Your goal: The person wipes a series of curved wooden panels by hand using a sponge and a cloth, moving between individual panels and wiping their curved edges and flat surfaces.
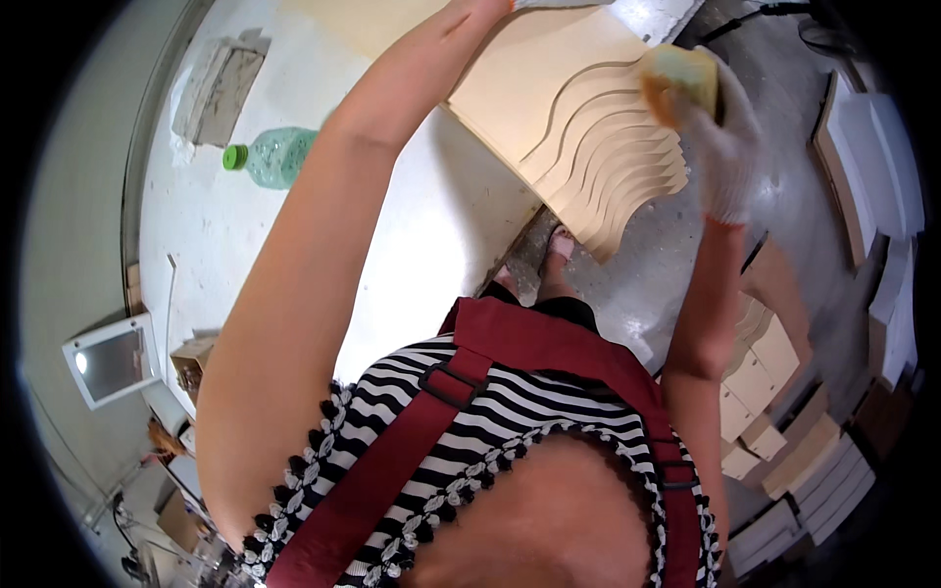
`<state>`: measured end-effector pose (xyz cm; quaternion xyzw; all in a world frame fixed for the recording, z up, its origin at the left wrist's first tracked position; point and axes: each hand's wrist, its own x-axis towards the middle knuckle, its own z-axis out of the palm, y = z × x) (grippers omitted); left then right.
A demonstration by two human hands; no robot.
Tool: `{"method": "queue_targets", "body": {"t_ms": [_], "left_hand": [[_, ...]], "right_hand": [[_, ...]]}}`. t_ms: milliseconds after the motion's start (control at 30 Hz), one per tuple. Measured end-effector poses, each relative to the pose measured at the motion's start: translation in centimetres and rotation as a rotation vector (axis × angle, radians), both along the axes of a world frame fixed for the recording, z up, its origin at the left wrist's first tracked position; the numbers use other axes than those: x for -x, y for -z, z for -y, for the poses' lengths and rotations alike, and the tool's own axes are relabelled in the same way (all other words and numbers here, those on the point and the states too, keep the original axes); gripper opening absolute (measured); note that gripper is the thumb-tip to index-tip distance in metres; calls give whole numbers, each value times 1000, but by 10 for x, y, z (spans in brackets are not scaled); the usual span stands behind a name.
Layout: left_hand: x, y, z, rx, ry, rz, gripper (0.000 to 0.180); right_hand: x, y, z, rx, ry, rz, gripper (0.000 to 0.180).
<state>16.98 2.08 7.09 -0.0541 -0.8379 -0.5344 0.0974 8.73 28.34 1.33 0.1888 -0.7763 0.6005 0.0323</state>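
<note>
So the right hand (730,162), gloved, has a solid grip on a blurry yellow-orange block (681,71) at the upper right, right by the edge of the wavy boards (598,127), which are fanned out at top centre. The left hand (564,3) is mostly cut off at the top edge, so can't tell its grip. The left forearm kinda blocks one end of the green-capped bottle (279,157), upper left on the white table (402,265). White panels (882,162) crowd the right side.
</note>
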Motion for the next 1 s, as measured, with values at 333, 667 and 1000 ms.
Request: {"method": "queue_targets", "body": {"t_ms": [333, 667, 1000], "left_hand": [[-10, 13, 18, -151, 0, 140, 42], [-9, 17, 27, -79, 78, 132, 40], [126, 55, 18, 552, 71, -19, 44]], "right_hand": [[-112, 16, 60, -410, -110, -567, 62], [-134, 14, 44, -390, -26, -626, 58], [-173, 39, 23, -400, -91, -576, 58]]}}
